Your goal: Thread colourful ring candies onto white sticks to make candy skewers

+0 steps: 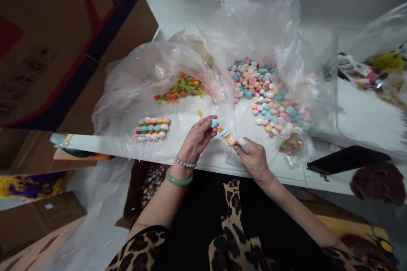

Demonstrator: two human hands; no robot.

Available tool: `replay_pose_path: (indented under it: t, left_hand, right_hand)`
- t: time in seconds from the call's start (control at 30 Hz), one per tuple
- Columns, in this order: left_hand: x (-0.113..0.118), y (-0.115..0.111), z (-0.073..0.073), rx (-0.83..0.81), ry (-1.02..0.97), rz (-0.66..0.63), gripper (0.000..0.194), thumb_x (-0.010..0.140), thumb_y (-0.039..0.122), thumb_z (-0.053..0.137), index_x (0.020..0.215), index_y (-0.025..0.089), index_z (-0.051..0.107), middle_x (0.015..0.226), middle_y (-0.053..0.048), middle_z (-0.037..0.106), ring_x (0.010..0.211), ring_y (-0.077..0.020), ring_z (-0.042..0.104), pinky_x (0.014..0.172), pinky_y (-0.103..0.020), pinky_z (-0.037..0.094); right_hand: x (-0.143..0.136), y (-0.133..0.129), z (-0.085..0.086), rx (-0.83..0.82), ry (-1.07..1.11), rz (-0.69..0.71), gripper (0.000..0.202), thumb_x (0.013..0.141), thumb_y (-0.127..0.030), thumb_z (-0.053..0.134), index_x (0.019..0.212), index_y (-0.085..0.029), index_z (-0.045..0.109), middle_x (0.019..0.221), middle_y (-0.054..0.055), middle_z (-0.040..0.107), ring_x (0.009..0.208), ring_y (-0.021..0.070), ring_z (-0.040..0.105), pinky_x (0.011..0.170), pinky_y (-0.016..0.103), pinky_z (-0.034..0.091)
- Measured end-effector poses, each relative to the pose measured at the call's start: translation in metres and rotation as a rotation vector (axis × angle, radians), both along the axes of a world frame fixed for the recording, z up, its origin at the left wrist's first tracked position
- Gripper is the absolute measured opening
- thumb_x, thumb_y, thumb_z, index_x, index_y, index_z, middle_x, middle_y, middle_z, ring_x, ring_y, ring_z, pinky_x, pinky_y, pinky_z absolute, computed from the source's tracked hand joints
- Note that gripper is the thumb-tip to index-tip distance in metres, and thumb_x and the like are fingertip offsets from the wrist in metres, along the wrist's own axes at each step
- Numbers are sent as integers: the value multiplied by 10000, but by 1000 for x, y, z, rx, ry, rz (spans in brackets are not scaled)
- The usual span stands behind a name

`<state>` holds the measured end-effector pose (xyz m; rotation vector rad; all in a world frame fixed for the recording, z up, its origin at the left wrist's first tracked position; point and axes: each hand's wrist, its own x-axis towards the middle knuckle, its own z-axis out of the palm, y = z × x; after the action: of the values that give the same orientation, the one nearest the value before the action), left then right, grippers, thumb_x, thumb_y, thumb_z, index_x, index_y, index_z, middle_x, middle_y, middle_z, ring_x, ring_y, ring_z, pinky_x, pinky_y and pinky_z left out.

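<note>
Between the thumb and fingers of my left hand [199,135] is a blue candy [214,123], at the upper end of a candy skewer [227,134]. The skewer carries orange, blue, pink and yellow pieces in a row. My right hand [253,159] grips its lower end, fingers closed; the stick itself is mostly hidden. Left of my hands, several finished-looking candy skewers [152,128] lie side by side with their white sticks toward me. Beyond lie a heap of pastel candies [263,89] and a pile of small red, green and yellow gummies [182,88], both on clear plastic bags.
A large cardboard box [63,42] stands at the left. Small bagged candies [291,145], a dark tablet-like device [348,159] and a brown cloth-like item [378,183] are at the right. A clear bin [337,84] stands behind them. The white table's front edge [104,146] runs before my body.
</note>
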<state>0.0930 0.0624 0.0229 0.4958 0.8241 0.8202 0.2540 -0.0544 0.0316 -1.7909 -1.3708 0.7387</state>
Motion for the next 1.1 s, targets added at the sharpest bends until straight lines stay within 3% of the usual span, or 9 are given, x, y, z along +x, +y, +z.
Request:
replay_pose_path:
  t: [0.33, 0.57, 0.8, 0.97, 1.1]
  left_hand:
    - [-33, -10, -6, 84, 14, 115, 364, 663, 320, 802, 942, 113, 694, 679, -4, 625, 556, -70, 563, 537, -202, 444]
    - [-38, -19, -24, 266, 286, 231, 342, 727, 390, 723, 930, 115, 712, 598, 19, 590, 508, -66, 496, 491, -201, 404]
    - [-40, -21, -45, 253, 466, 352, 333, 841, 438, 578, 943, 139, 684, 623, 19, 578, 499, -80, 481, 475, -207, 396]
    - [-52, -17, -47, 368, 661, 371, 285, 896, 389, 513, 944, 174, 694, 825, -32, 683, 757, -137, 620, 682, -234, 480]
    - [-66, -14, -47, 443, 711, 322, 308, 929, 370, 473, 1006, 179, 702, 1001, -65, 719, 925, -177, 647, 853, -290, 486]
  right_hand:
    - [-33, 11, 2, -31, -66, 110, 188, 875, -363, 540, 801, -238, 660, 695, -11, 633, 630, 154, 570, 635, 255, 415]
    - [-49, 26, -1, -101, -182, 127, 248, 844, -366, 559, 637, -231, 562, 583, -26, 548, 555, 140, 501, 550, 242, 347]
    - [-76, 53, -17, -178, -169, 122, 227, 831, -374, 558, 658, -233, 598, 600, -13, 590, 573, 150, 521, 566, 245, 350]
    - [-98, 66, -23, -199, -46, 95, 126, 774, -324, 590, 730, -238, 670, 621, -8, 635, 596, 166, 569, 582, 251, 390]
    - [-116, 70, -26, -314, 226, -12, 107, 688, -307, 642, 712, -204, 660, 504, -35, 564, 450, 135, 488, 453, 244, 360]
